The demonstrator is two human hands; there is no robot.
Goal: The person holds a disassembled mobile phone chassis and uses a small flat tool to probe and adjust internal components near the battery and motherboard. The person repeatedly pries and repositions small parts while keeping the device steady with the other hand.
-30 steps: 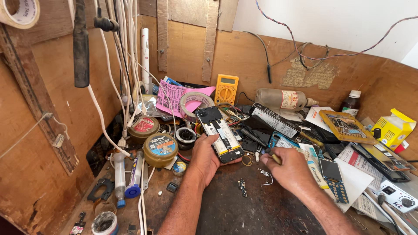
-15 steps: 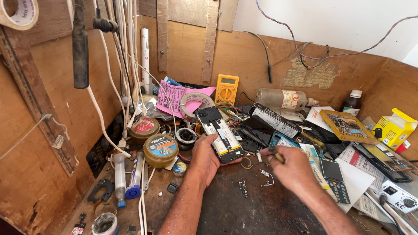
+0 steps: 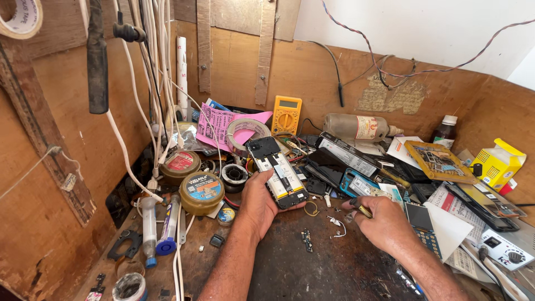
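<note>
My left hand (image 3: 257,203) grips an opened smartphone (image 3: 277,171) with its back off, battery and board showing, tilted above the dark wooden bench (image 3: 312,267). My right hand (image 3: 384,223) rests on the bench to the right of the phone, fingers closed on a thin yellow-handled tool (image 3: 362,208) whose tip points left toward the phone. Between the hands lie a small metal ring (image 3: 312,208), a white bit of wire (image 3: 337,224) and a tiny circuit strip (image 3: 306,239).
Round solder-paste tins (image 3: 202,191) and tubes (image 3: 149,228) crowd the left. A yellow multimeter (image 3: 286,114), tape roll (image 3: 248,134), pink paper (image 3: 214,125), bottle (image 3: 356,127), phone parts, framed board (image 3: 439,160) and yellow box (image 3: 497,161) fill the back and right. Cables hang at the left wall.
My right hand has slid slightly right and down, now gripping the yellow-handled tool more clearly. The left hand and phone stay put.
</note>
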